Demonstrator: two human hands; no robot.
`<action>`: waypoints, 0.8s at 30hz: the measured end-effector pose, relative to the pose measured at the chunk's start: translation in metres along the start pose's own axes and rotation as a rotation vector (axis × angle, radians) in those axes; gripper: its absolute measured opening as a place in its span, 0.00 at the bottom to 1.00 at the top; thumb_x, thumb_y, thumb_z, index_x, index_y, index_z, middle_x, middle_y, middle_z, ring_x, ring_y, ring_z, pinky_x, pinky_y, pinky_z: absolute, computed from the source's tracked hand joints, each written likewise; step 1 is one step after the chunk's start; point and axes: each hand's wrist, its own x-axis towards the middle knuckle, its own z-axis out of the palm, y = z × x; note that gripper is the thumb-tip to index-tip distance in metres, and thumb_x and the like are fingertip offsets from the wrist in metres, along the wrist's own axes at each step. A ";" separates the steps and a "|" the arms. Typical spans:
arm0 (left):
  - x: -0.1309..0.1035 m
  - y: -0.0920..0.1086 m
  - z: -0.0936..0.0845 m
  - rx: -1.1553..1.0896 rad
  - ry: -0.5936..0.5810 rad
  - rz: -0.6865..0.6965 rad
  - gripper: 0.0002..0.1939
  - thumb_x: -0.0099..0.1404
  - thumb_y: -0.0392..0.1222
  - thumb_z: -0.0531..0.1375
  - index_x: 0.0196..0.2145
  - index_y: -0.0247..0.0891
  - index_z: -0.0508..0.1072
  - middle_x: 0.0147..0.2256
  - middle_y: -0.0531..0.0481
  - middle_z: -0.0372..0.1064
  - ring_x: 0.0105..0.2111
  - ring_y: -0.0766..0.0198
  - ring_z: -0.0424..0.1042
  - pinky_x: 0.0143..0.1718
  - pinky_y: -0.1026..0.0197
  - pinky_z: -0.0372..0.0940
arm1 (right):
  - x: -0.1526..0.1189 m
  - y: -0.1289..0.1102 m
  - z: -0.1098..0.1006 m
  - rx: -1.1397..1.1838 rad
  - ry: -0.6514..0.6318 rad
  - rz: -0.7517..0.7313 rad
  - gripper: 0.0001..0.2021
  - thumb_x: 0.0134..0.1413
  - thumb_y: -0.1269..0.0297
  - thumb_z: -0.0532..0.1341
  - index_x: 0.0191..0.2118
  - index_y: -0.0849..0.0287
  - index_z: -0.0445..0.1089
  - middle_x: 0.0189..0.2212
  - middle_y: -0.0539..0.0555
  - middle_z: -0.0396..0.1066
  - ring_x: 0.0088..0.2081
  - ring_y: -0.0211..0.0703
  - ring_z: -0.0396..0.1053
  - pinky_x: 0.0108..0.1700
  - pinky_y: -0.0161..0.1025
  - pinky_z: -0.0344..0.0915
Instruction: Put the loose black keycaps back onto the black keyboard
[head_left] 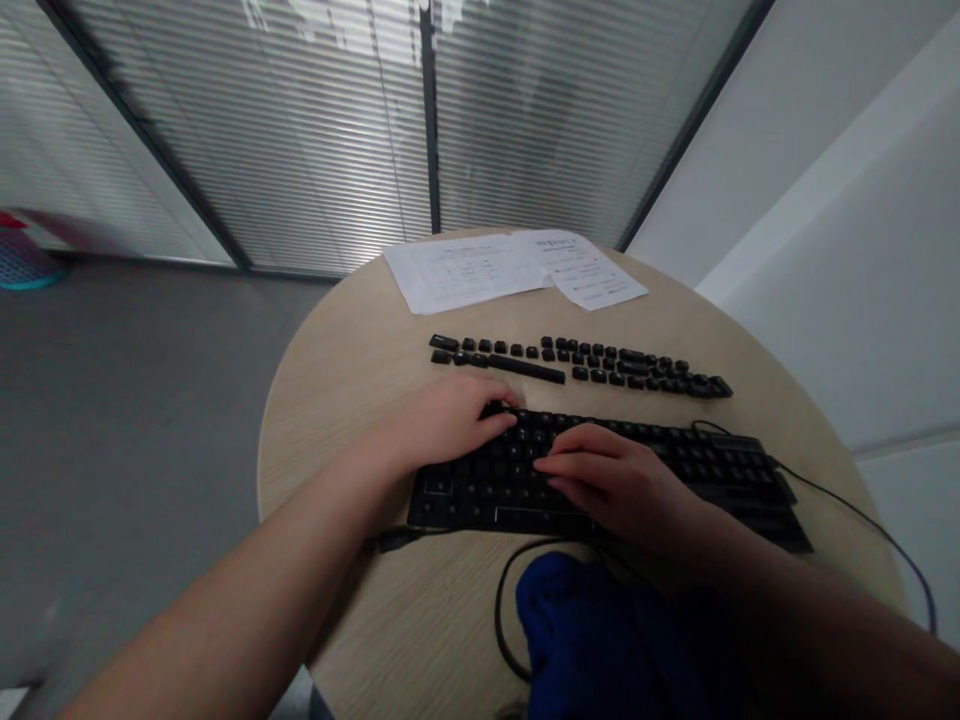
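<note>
A black keyboard (480, 492) lies on the round table, partly covered by my hands. My left hand (450, 415) is closed over its far left edge, thumb on the upper keys and fingers curled beyond the edge. Over the middle keys, my right hand (600, 470) has thumb and fingertips pinched together; whatever is between them is too small to make out. Beyond the keyboard, several loose black keycaps (630, 366) are laid out in rows. A long space bar keycap (526, 369) is among them.
Printed sheets (472, 272) lie at the far side of the wooden table (322, 370). Black cables (862, 515) run off to the right and along the near edge. A blue cloth (577, 630) covers the near side. A basket (26, 255) stands on the floor at left.
</note>
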 end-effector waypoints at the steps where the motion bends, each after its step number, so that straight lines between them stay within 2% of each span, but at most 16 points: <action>1: 0.000 0.000 0.000 -0.009 0.000 -0.005 0.12 0.70 0.43 0.58 0.47 0.40 0.78 0.44 0.46 0.78 0.44 0.56 0.75 0.49 0.54 0.67 | 0.000 0.000 0.004 -0.002 0.004 0.007 0.10 0.68 0.69 0.60 0.51 0.57 0.75 0.43 0.55 0.75 0.43 0.39 0.74 0.46 0.35 0.74; 3: -0.001 -0.001 -0.001 -0.028 0.000 -0.009 0.12 0.70 0.43 0.58 0.48 0.41 0.78 0.45 0.46 0.78 0.44 0.56 0.75 0.51 0.53 0.67 | 0.000 0.000 0.009 -0.039 0.016 0.006 0.10 0.66 0.68 0.62 0.51 0.56 0.74 0.42 0.55 0.76 0.43 0.42 0.74 0.48 0.40 0.73; 7: 0.000 -0.002 0.000 -0.045 -0.004 -0.022 0.12 0.70 0.43 0.58 0.47 0.41 0.78 0.45 0.47 0.78 0.45 0.57 0.75 0.52 0.53 0.67 | 0.000 0.000 0.012 -0.115 0.025 0.056 0.06 0.60 0.66 0.67 0.44 0.54 0.75 0.35 0.52 0.78 0.41 0.45 0.73 0.49 0.45 0.71; 12: 0.001 -0.003 -0.001 -0.040 -0.010 -0.013 0.12 0.70 0.43 0.58 0.48 0.41 0.78 0.46 0.47 0.78 0.47 0.56 0.75 0.52 0.52 0.66 | 0.003 0.000 0.013 -0.087 0.043 0.023 0.01 0.61 0.66 0.67 0.39 0.54 0.76 0.37 0.51 0.79 0.39 0.43 0.73 0.48 0.44 0.71; 24: 0.002 0.000 -0.002 -0.045 -0.021 -0.011 0.12 0.70 0.42 0.58 0.46 0.41 0.78 0.43 0.48 0.78 0.44 0.57 0.75 0.50 0.54 0.66 | 0.004 0.000 0.012 -0.045 0.064 -0.023 0.06 0.64 0.69 0.65 0.34 0.56 0.78 0.37 0.51 0.79 0.38 0.41 0.72 0.44 0.41 0.72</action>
